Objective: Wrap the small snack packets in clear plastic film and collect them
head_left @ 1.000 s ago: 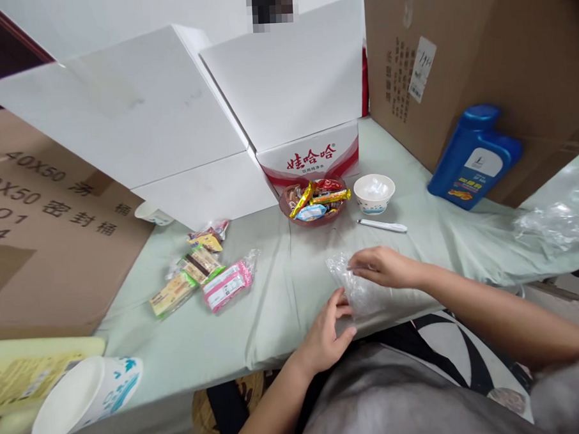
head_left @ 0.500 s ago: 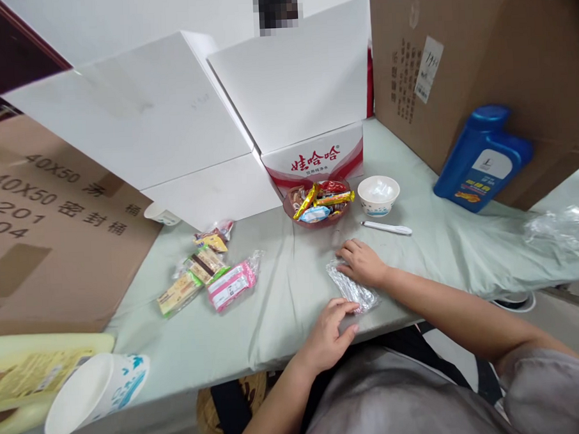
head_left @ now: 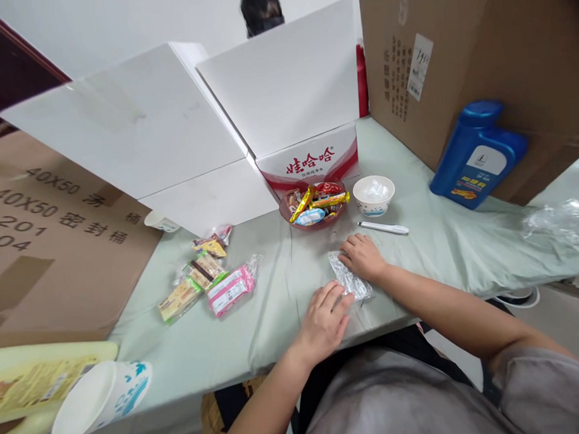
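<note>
A crumpled clear plastic wrapper [head_left: 354,283] lies on the pale green tablecloth near the table's front edge. My right hand [head_left: 363,258] rests on its far end, the fingers slightly bent and laid over the plastic. At the near end is my left hand [head_left: 325,314], open with its fingers apart, the tips at the wrapper's left edge. Just beyond my right hand a white pen-like tool [head_left: 383,228] lies flat. Behind that stand a paper cup [head_left: 374,204] with clear plastic inside and a reddish bowl [head_left: 313,226] of wrapped sweets.
Several packaged snacks [head_left: 205,272] lie to the left. A paper cup [head_left: 127,393] lies tipped beside a yellow bottle [head_left: 47,375]. White boxes [head_left: 283,76] and brown cartons [head_left: 426,57] wall the back and sides. A blue bottle [head_left: 476,161] stands right. A person's head shows behind the boxes.
My left hand has moved slightly up and left, its fingers spreading more at the wrapper's edge. My right hand stays on the far end. The whole view has shifted a little.
</note>
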Demonstrator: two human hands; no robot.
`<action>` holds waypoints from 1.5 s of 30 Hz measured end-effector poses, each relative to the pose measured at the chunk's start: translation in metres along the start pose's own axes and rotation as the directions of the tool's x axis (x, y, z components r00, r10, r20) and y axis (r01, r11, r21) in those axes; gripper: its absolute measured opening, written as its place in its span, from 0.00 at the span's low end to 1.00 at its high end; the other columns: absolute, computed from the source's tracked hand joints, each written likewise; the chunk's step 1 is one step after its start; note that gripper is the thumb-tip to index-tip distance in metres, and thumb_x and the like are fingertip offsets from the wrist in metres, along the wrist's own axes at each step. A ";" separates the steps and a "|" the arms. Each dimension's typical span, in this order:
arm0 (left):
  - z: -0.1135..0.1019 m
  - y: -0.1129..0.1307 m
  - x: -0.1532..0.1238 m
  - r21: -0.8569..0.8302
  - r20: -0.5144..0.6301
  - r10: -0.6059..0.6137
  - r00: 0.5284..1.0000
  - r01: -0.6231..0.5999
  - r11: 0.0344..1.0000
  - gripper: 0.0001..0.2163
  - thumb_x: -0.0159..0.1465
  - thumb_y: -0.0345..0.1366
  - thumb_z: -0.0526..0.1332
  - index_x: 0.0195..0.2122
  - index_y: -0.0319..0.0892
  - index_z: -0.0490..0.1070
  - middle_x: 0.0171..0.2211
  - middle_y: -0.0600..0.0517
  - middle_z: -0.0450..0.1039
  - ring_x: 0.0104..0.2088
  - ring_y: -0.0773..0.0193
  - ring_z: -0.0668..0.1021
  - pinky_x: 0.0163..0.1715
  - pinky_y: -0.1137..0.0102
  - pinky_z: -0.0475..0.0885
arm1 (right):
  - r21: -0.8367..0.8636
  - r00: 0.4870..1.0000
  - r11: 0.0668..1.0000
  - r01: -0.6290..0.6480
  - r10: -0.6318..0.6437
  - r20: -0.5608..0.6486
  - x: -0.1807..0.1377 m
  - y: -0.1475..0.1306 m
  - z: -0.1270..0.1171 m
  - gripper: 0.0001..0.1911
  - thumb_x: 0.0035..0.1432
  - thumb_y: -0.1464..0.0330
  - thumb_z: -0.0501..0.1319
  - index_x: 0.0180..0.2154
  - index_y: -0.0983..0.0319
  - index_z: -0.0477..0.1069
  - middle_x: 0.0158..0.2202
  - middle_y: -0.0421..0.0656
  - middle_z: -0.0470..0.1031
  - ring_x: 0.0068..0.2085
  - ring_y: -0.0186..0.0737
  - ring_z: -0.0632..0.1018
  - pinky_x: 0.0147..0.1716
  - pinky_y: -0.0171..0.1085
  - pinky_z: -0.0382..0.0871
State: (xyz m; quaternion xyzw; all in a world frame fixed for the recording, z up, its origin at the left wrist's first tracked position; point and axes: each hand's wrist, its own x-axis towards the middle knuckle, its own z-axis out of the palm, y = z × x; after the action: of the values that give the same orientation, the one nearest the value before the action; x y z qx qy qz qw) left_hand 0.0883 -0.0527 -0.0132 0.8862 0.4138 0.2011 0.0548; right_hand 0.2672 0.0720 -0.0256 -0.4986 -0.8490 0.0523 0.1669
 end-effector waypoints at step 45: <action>-0.024 -0.068 0.052 -0.381 0.394 0.036 0.919 0.127 0.916 0.25 0.43 0.41 0.76 0.44 0.48 0.76 0.54 0.47 0.67 0.56 0.51 0.69 0.57 0.58 0.65 | 0.255 0.965 0.935 0.245 -0.262 0.034 -0.002 0.023 -0.009 0.20 0.51 0.57 0.68 0.42 0.64 0.74 0.37 0.48 0.73 0.41 0.48 0.70 0.43 0.44 0.63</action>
State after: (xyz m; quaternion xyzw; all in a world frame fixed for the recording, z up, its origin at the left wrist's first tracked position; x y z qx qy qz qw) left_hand 0.0604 0.0296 0.0071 0.8683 0.3655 0.0981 0.3207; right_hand 0.2897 0.0811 -0.0231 -0.3581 -0.8980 0.1531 0.2049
